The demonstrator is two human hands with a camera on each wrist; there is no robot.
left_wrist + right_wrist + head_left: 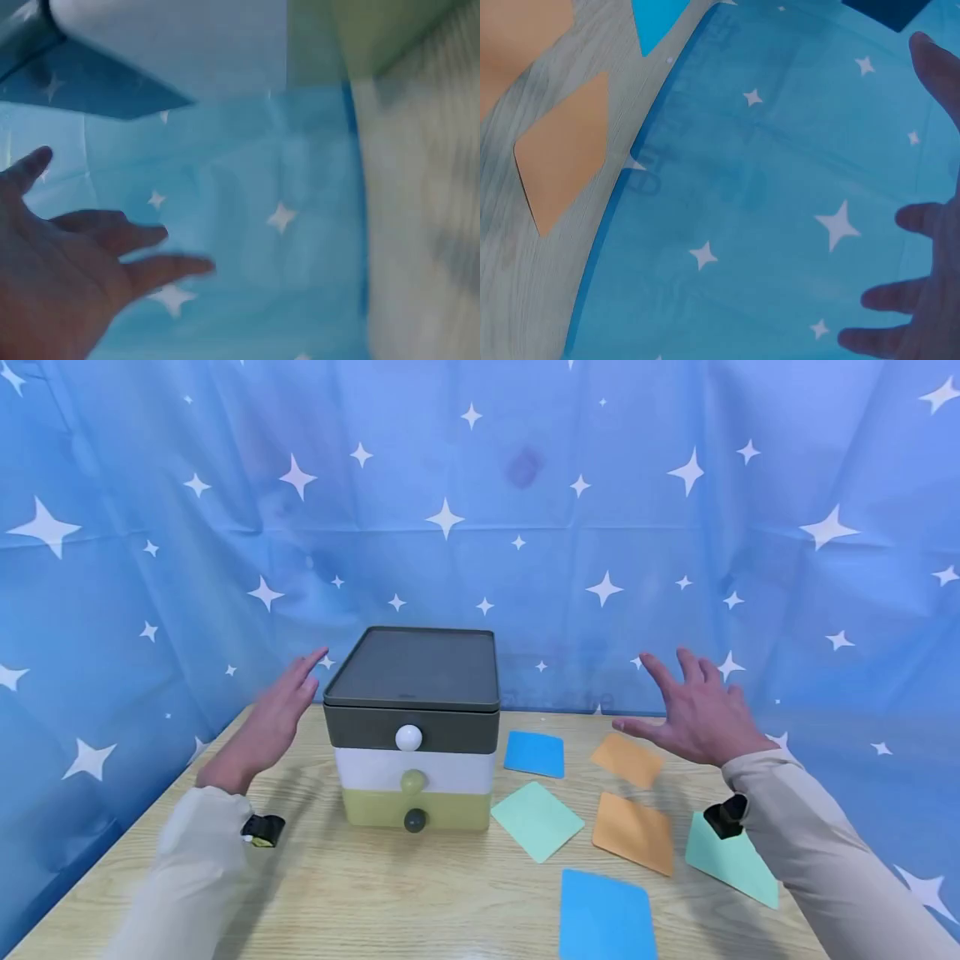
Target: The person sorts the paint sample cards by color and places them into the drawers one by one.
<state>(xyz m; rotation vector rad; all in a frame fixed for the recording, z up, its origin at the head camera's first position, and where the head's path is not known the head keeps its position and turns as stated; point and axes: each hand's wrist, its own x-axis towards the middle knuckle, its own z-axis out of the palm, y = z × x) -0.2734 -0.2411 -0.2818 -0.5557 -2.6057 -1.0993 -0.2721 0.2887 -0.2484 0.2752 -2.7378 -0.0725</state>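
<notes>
A small stacked drawer box (412,727) stands on the table, with a dark grey top tier, a white middle and an olive-green bottom, each with a round knob. My left hand (272,720) is held in the air just left of the box, fingers extended and holding nothing. In the left wrist view that hand (67,262) has its fingers spread, with the box's white side (187,45) above it. Over the right part of the table my right hand (697,710) hovers with spread fingers, near an orange card (628,758). Nothing is in it.
Right of the box lie a small blue card (535,754), a mint-green card (537,821), another orange card (633,832) and a larger blue card (607,917). A second green card (731,860) is partly behind my right forearm. A blue star-patterned curtain (525,568) hangs behind the table.
</notes>
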